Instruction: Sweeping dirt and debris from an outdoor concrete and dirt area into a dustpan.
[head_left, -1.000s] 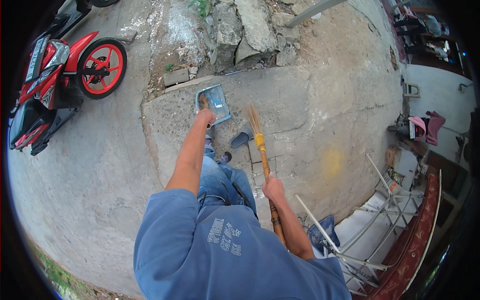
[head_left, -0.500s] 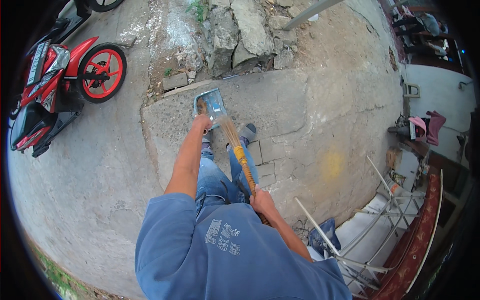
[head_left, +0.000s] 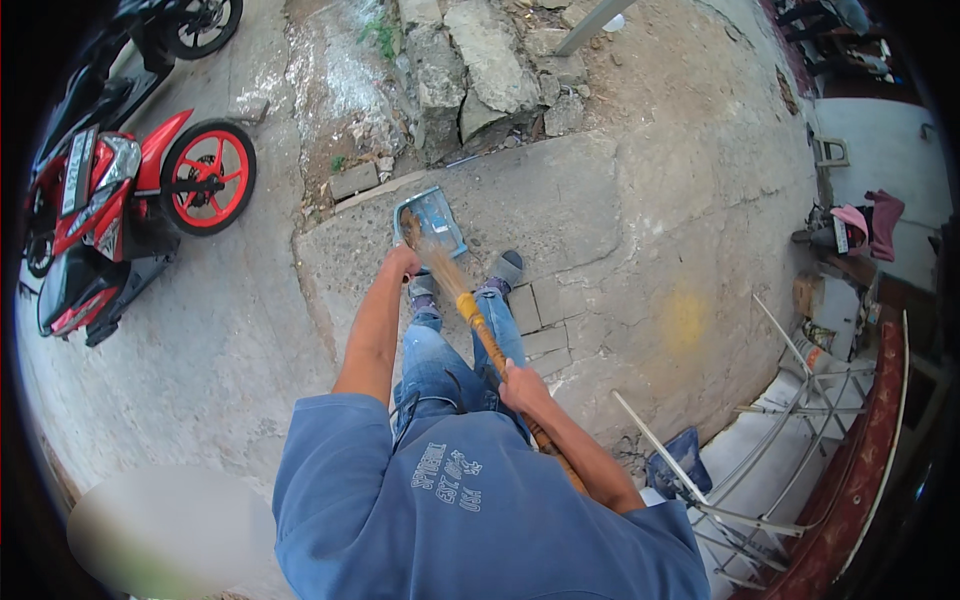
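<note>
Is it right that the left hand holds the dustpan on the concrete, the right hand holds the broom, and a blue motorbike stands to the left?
Not quite. The motorbike is red, not blue, as the head view shows. The rest holds: the left hand holds the dustpan on the concrete, and the right hand holds the broom.

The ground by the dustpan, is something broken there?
Yes. Just past the blue dustpan, the concrete ground ends in a ragged edge, with broken slabs lying tilted in the dirt. A loose brick sits beside them. The left hand holds the dustpan while the right hand holds the broom.
</note>
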